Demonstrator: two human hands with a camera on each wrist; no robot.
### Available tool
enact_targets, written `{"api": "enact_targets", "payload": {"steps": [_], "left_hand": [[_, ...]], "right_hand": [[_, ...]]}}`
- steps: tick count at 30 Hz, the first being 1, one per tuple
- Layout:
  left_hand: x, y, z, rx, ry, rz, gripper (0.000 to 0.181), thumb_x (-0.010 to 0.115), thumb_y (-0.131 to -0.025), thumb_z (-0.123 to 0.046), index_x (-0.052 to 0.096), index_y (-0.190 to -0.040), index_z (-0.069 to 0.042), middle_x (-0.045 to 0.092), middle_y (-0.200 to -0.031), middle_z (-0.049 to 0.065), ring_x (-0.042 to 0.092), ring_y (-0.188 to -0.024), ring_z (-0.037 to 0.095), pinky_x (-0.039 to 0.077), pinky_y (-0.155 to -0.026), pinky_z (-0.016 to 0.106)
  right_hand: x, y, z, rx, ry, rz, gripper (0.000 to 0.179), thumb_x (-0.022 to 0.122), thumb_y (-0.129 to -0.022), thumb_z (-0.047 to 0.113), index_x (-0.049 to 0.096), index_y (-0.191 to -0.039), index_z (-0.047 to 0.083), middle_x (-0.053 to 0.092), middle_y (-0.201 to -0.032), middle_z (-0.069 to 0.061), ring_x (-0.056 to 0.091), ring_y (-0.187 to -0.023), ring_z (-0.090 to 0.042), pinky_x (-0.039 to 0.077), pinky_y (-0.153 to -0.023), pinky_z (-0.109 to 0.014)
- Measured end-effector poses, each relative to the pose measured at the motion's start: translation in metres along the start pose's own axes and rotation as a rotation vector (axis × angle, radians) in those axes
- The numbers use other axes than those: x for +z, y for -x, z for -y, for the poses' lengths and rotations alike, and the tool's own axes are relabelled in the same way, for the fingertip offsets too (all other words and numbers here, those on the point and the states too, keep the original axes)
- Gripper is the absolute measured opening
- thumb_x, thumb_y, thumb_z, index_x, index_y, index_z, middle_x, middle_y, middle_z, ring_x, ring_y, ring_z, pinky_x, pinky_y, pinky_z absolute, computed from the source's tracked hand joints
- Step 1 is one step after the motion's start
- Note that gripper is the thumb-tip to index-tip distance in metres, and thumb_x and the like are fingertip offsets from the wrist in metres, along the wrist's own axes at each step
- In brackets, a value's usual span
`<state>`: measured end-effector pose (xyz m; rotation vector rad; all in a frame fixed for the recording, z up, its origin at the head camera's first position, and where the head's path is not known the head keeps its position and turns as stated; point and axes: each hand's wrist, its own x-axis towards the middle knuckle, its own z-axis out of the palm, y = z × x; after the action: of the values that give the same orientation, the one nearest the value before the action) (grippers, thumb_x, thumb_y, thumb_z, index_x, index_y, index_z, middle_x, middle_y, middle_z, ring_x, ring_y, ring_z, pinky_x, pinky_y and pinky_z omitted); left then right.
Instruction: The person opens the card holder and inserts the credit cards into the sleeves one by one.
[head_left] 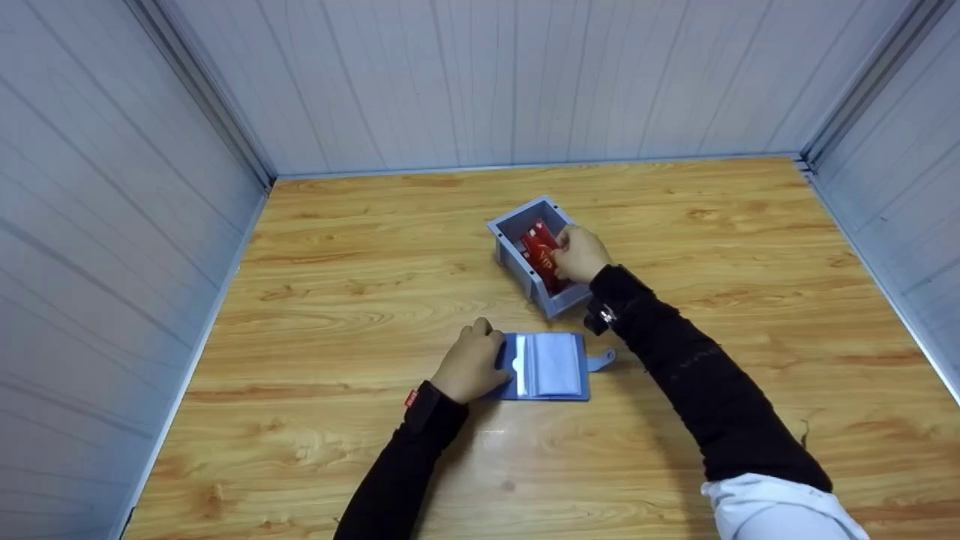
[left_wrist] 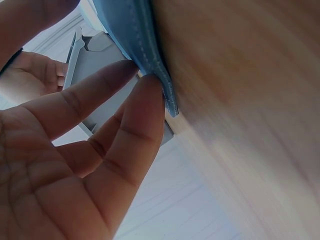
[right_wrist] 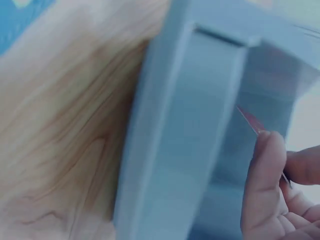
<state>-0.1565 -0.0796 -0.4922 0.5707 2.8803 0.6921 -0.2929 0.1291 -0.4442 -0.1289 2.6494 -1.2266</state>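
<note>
A blue card wallet [head_left: 556,365] lies unfolded on the wooden table, pale clear sleeves inside and a snap strap [head_left: 602,361] sticking out to the right. My left hand [head_left: 469,364] holds its left side; in the left wrist view the fingertips [left_wrist: 150,92] meet the stitched edge. Beyond the wallet stands a grey plastic bin [head_left: 517,268] with red cards [head_left: 538,241] inside, one marked VIP. My right hand [head_left: 582,256] reaches into the bin. In the right wrist view its thumb and finger pinch a thin red card [right_wrist: 250,119], seen nearly edge-on.
Grey-white panel walls [head_left: 465,82] enclose the wood-grain table [head_left: 337,300] at the back and both sides. The bin sits at an angle close behind the wallet. Its raised side wall [right_wrist: 190,120] stands beside the right hand.
</note>
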Motion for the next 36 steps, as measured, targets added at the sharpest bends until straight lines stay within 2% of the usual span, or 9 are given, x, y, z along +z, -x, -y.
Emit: {"api": "enact_targets", "payload": {"steps": [5,8,10,14,22,30,33,36], "left_hand": [[0.0,0.0,0.0,-0.001,0.0,0.001,0.045,0.08,-0.073,-0.019,0.064,-0.109,0.004,0.05,-0.105,0.014,0.047,-0.092,0.029,0.048,-0.082,0.042],[-0.001,-0.001,0.0,0.006,-0.005,0.002,0.044,0.079,-0.073,-0.019,0.064,-0.108,0.004,0.05,-0.104,0.014,0.047,-0.091,0.029,0.047,-0.082,0.042],[-0.001,-0.001,-0.001,0.008,-0.005,0.003,0.044,0.079,-0.073,-0.02,0.064,-0.108,0.004,0.049,-0.103,0.013,0.047,-0.091,0.029,0.047,-0.081,0.042],[-0.002,-0.001,-0.001,0.004,-0.01,0.007,0.045,0.08,-0.074,-0.021,0.064,-0.108,0.004,0.049,-0.104,0.013,0.047,-0.092,0.029,0.048,-0.082,0.042],[-0.001,0.001,-0.001,-0.005,-0.002,0.011,0.044,0.08,-0.075,-0.021,0.064,-0.108,0.003,0.048,-0.102,0.012,0.045,-0.09,0.027,0.048,-0.081,0.041],[0.0,0.0,0.0,-0.002,-0.01,0.01,0.046,0.08,-0.076,-0.022,0.064,-0.11,0.004,0.05,-0.104,0.014,0.047,-0.091,0.029,0.047,-0.08,0.041],[0.0,-0.001,0.0,-0.003,-0.016,0.013,0.046,0.08,-0.076,-0.022,0.064,-0.111,0.003,0.051,-0.105,0.014,0.047,-0.092,0.029,0.047,-0.081,0.041],[0.001,-0.001,0.0,-0.005,-0.017,0.018,0.046,0.08,-0.076,-0.022,0.064,-0.111,0.003,0.051,-0.105,0.014,0.048,-0.093,0.029,0.047,-0.082,0.041]], "right_hand": [[-0.018,0.012,-0.002,0.032,-0.265,0.024,0.01,0.05,-0.094,-0.001,0.044,-0.102,-0.002,0.051,-0.079,-0.006,0.06,-0.053,-0.008,0.059,-0.061,-0.027],[-0.027,0.022,-0.003,0.033,-0.383,0.015,0.01,0.051,-0.094,-0.002,0.043,-0.101,-0.001,0.055,-0.077,-0.006,0.062,-0.054,-0.009,0.058,-0.059,-0.023],[-0.032,0.03,-0.005,0.019,-0.423,-0.002,0.01,0.053,-0.094,-0.002,0.043,-0.099,-0.001,0.058,-0.076,-0.005,0.065,-0.057,-0.01,0.058,-0.06,-0.022],[-0.033,0.045,-0.012,-0.015,-0.476,-0.018,0.01,0.054,-0.094,-0.002,0.044,-0.098,0.0,0.062,-0.077,-0.004,0.068,-0.064,-0.013,0.059,-0.066,-0.026],[-0.015,0.065,-0.026,-0.048,-0.576,0.061,0.014,0.059,-0.091,-0.004,0.047,-0.097,-0.001,0.065,-0.072,0.0,0.067,-0.064,-0.012,0.059,-0.066,-0.027],[0.012,0.083,-0.037,-0.06,-0.555,0.191,0.017,0.062,-0.089,-0.003,0.051,-0.103,-0.003,0.068,-0.075,0.001,0.067,-0.067,-0.012,0.06,-0.07,-0.031],[0.02,0.09,-0.039,-0.06,-0.537,0.204,0.017,0.063,-0.088,-0.001,0.052,-0.101,-0.003,0.069,-0.074,0.002,0.067,-0.067,-0.011,0.06,-0.069,-0.032],[0.026,0.093,-0.042,-0.039,-0.564,0.216,0.016,0.064,-0.087,-0.001,0.052,-0.099,-0.002,0.07,-0.073,0.002,0.068,-0.067,-0.012,0.06,-0.066,-0.03]]}}
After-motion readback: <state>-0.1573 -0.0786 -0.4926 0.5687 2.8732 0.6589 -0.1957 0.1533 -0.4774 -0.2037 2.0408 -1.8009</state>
